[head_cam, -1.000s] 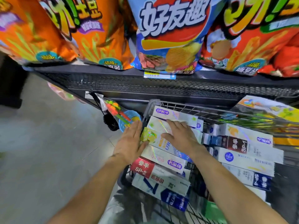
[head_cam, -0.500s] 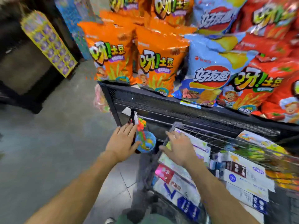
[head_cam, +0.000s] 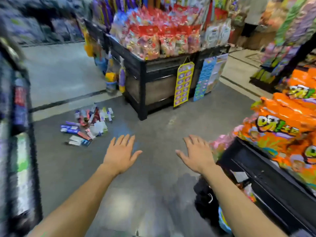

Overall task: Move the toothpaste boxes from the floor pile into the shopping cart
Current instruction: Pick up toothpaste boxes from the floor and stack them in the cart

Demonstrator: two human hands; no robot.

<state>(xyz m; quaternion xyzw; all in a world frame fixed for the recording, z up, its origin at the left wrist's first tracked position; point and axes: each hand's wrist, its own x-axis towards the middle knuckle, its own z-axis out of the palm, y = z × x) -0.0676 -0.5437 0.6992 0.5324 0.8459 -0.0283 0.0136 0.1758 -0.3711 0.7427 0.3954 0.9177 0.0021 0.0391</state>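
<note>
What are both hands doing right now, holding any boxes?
Left hand: open, fingers spread, holding nothing.
Right hand: open, fingers spread, holding nothing.
Toothpaste boxes lie on the floor ahead, untouched.

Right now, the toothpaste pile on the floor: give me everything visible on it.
The toothpaste boxes lie in a loose scatter on the grey floor, left of the black display stand. They look like long, flat cardboard cartons, mostly white and blue with some red, pointing every which way, some overlapping. Print is too blurred to read. Nothing touches them; the left hand and right hand hover open, nearer the camera.
</note>
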